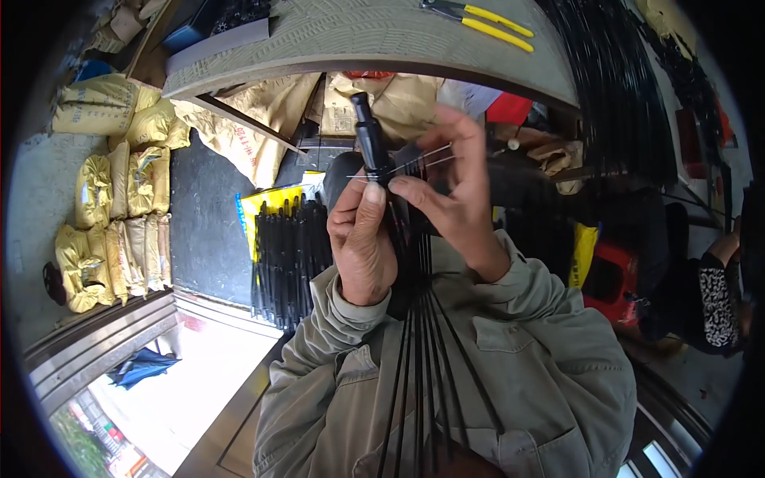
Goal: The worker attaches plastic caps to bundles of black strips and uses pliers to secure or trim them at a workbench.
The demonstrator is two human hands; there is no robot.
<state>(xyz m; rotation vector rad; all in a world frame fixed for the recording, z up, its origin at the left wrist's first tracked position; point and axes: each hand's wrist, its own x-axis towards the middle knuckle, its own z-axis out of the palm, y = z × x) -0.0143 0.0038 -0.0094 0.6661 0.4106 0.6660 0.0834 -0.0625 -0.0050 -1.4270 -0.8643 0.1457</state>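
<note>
Two hands, head view, upper ctr of frame. L hand is closed on a black tube, thumb pressed flat over its lower end, fingers curled behind; tube's stepped tip points to top of frame, leaning slightly L. R hand is spread: thumb tip at or v. near the tube's lower end, fingers raised well apart from thumb. Thin silver wires run from tube end twd the raised fingers; can't tell if those pinch them. Long black rods fan down from below the hands to bottom ctr, over the person's grey-green jacket.

Bundle of black sticks stands L of ctr, near L hand. Table across top w/ yellow-handled pliers, upper R. Tan sacks stacked far L; dk blue umbrella lower L.
</note>
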